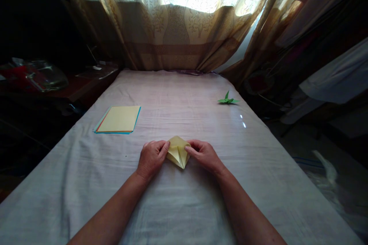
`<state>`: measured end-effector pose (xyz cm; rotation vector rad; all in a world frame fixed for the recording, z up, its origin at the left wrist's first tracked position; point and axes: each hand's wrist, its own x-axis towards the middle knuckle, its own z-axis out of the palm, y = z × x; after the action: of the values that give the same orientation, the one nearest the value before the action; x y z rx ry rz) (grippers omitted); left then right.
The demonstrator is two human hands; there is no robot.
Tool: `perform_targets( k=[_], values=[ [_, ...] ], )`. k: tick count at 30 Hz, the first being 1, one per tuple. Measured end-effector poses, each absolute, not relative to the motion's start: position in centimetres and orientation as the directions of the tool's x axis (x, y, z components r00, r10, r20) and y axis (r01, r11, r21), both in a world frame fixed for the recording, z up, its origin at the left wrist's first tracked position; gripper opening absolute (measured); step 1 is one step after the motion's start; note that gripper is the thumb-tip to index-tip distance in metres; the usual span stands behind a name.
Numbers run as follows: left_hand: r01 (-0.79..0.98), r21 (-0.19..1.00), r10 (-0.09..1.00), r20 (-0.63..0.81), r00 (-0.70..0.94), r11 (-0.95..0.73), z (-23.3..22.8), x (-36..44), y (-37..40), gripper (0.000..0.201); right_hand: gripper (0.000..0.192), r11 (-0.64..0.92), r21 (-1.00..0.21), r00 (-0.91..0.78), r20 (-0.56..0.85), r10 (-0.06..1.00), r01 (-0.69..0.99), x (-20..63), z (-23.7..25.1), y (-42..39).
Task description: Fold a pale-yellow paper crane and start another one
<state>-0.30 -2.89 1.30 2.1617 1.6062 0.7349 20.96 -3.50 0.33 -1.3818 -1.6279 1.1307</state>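
A pale yellow piece of folded origami paper [178,152] is held between my two hands, low over the cloth-covered surface. It has a diamond-like shape with its point toward me, and small flaps stand partly raised in the middle. My left hand [152,157] pinches its left corner, thumb on top. On the opposite corner my right hand [205,155] is closed, its thumb also on the upper face. The fingers beneath the paper are hidden.
A stack of coloured paper sheets [119,119], yellow uppermost, lies at the left. Toward the far right edge sits a green folded paper crane [228,99]. The light cloth [178,88] has wrinkles at the left. A curtain [172,26] hangs behind.
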Motion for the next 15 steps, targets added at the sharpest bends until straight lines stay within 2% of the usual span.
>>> perform_targets(
  k=[2, 5, 12, 15],
  values=[
    [0.779, 0.548, 0.952, 0.205, 0.227, -0.304, 1.2, -0.3, -2.9, 0.045, 0.025, 0.004, -0.902, 0.0, 0.004, 1.0, 0.432, 20.2, 0.0, -3.7],
    [0.785, 0.536, 0.95, 0.21, 0.232, -0.31, 1.1, -0.3, -2.9, 0.046, 0.022, -0.004, -0.849, 0.112, 0.064, 0.992, 0.528, 19.3, -0.1, -3.9],
    [0.792, 0.524, 0.949, 0.198, 0.246, -0.314, 1.3, -0.3, -3.0, 0.044, 0.02, -0.001, -0.554, 0.132, 0.197, 0.971, 0.833, 18.5, 1.0, -4.2],
    [0.803, 0.491, 0.94, 0.217, 0.263, -0.338, 1.5, -0.1, -3.3, 0.03, 0.023, -0.038, -0.492, 0.145, 0.183, 0.972, 0.87, 18.2, 1.1, -4.1]
  ],
)
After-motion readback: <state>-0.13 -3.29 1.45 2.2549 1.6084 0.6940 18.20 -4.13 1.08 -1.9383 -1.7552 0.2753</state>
